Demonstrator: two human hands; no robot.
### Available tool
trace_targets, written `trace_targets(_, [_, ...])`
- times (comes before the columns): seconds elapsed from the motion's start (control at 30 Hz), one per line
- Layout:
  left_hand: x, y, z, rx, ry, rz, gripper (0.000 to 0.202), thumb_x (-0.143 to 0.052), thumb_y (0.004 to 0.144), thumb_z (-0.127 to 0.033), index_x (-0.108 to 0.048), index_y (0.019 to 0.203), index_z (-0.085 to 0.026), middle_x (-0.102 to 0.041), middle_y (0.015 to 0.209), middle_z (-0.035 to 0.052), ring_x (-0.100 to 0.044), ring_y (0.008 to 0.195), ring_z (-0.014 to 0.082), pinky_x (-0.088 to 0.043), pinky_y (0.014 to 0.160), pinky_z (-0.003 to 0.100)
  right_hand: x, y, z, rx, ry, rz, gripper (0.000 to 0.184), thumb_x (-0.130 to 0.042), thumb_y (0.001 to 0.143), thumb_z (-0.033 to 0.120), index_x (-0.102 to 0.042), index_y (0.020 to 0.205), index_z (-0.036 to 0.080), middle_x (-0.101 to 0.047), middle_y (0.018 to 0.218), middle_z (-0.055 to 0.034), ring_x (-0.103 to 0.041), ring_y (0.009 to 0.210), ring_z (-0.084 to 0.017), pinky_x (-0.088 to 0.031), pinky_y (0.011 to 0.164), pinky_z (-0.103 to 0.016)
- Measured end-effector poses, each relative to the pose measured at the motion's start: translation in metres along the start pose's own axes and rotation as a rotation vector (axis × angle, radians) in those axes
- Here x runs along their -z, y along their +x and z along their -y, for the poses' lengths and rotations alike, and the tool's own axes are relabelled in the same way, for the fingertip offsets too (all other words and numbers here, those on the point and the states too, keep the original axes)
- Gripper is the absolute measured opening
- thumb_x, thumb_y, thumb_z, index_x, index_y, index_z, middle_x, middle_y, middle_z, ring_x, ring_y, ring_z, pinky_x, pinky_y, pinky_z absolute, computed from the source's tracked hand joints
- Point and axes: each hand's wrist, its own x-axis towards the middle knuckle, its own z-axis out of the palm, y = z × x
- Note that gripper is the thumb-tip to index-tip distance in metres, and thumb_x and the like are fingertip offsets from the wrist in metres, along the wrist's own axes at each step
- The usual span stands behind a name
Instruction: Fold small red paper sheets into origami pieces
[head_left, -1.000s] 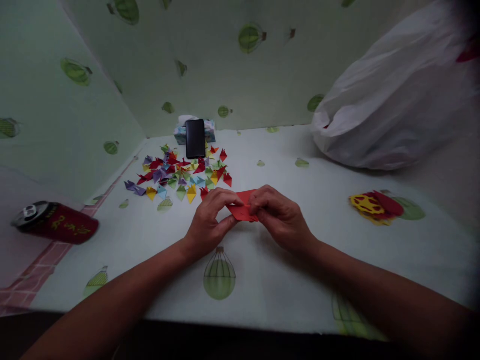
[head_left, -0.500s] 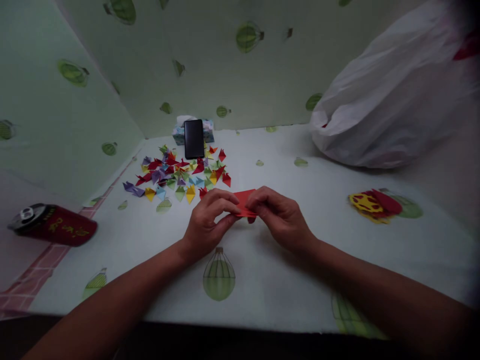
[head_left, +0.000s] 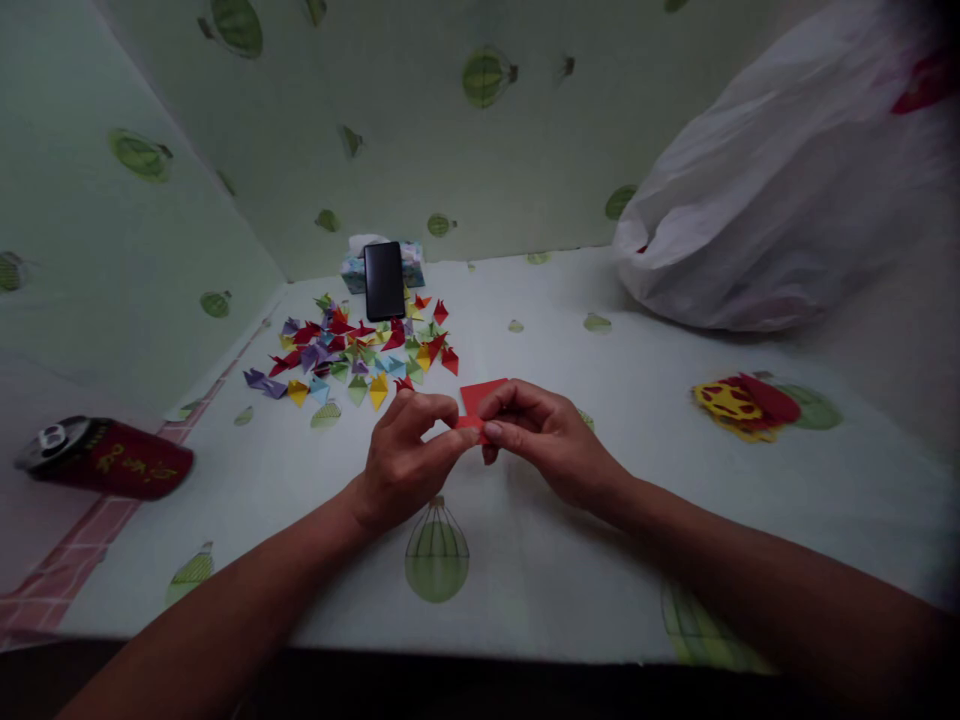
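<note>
Red paper [head_left: 484, 393]; balloon tablecloth [head_left: 637, 500], matching walls [head_left: 480, 170].

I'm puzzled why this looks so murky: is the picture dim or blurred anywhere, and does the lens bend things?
Head view: dim, even light and no glare, with only soft shadows under the left hand and right hand, which pinch the red paper. Head view: the middle is fairly sharp, but the white plastic bag smears toward the dark top right corner. Head view: the wide lens stretches whatever nears the edges.
</note>
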Motion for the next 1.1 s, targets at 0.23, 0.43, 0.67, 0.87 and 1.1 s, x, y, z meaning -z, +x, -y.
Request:
trace_targets(0.23, [-0.0024,-0.003,0.0017,-0.002,-0.045,0.016,0.011,-0.063,0.09,-0.01,-0.066,0.092,-0.02,-0.055,0.089,0.0014,-0.053,0.076,0.0124,-0.048,0.066,0.026,-0.0012,0.0018,-0.0009,-0.017,0.011,-0.038,0.016,-0.077,0.082,0.029,-0.067,0.088,0.018,-0.061,0.089,-0.0018,-0.059,0.074,-0.012,-0.052,0.072,-0.031])
trace_targets(0.43, [-0.0009,0.0,0.0,-0.019,0.011,0.024,0.009,-0.065,0.089,-0.01,-0.064,0.087,-0.019,-0.057,0.082,0.0011,-0.053,0.072,0.0137,-0.046,0.064,0.028,-0.0009,0.0014,-0.0006,0.013,-0.03,-0.052,0.016,-0.076,0.083,0.029,-0.065,0.088,0.019,-0.058,0.089,-0.0006,-0.057,0.074,-0.011,-0.051,0.068,-0.029])
trace_targets(0.67, [-0.0017,-0.0008,0.0003,0.016,0.023,0.074,0.014,-0.065,0.087,-0.007,-0.059,0.091,-0.019,-0.063,0.084,0.0032,-0.056,0.076,0.0166,-0.048,0.069,0.03,0.0019,0.0014,-0.0047,0.144,-0.174,-0.051,0.009,-0.071,0.087,0.025,-0.064,0.088,0.019,-0.057,0.091,-0.0016,-0.056,0.076,-0.012,-0.05,0.069,-0.03])
trace_targets(0.87, [-0.0037,-0.0012,0.0008,0.049,0.057,0.108,0.02,-0.062,0.088,-0.007,-0.059,0.104,-0.018,-0.065,0.083,0.0044,-0.057,0.077,0.019,-0.049,0.071,0.032,0.0024,-0.0002,-0.0054,0.258,-0.395,-0.092,0.004,-0.065,0.088,0.017,-0.064,0.089,0.021,-0.06,0.1,-0.0053,-0.06,0.092,-0.018,-0.051,0.078,-0.034])
trace_targets(1.1, [-0.0036,-0.0024,0.002,0.068,0.073,0.11,0.016,-0.064,0.086,-0.009,-0.06,0.095,-0.021,-0.064,0.086,0.004,-0.057,0.079,0.0193,-0.049,0.074,0.034,0.0007,-0.0015,-0.0023,0.402,-0.573,-0.092,0.013,-0.06,0.089,0.009,-0.062,0.087,0.022,-0.062,0.1,-0.0053,-0.061,0.095,-0.018,-0.051,0.076,-0.033])
